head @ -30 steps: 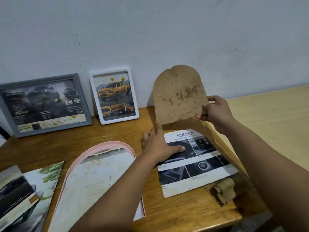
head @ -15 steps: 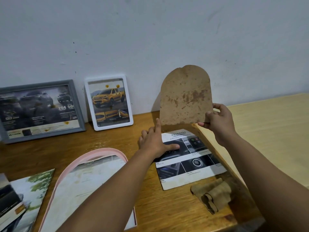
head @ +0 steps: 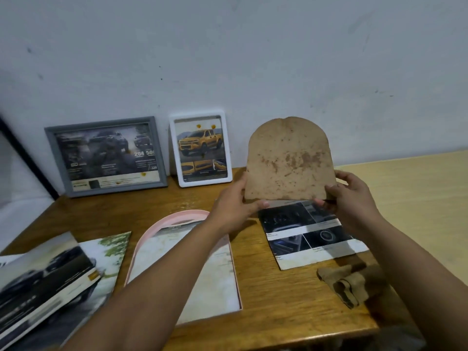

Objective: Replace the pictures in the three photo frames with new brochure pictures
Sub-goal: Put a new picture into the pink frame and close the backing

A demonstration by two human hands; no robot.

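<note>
**A:** What are your hands doing here?

**B:** Your left hand and right hand are each pinching a lower corner of the stained arched backing board, thumbs on the near face. You are holding it upright above the brochure picture, probably so that its outline can be matched to the sheet before trimming or fitting.

**A:** And where are the frames?

**B:** The arched pink frame is lying flat under your left forearm, open and awaiting its board. The grey frame and the white frame are leaning against the wall, apparently already refilled with car pictures.

**A:** What is hard to read?

**B:** Your fingers behind the board are hidden. The open brochure is being cut off at the left edge. The crumpled brown piece is not identifiable.
</note>
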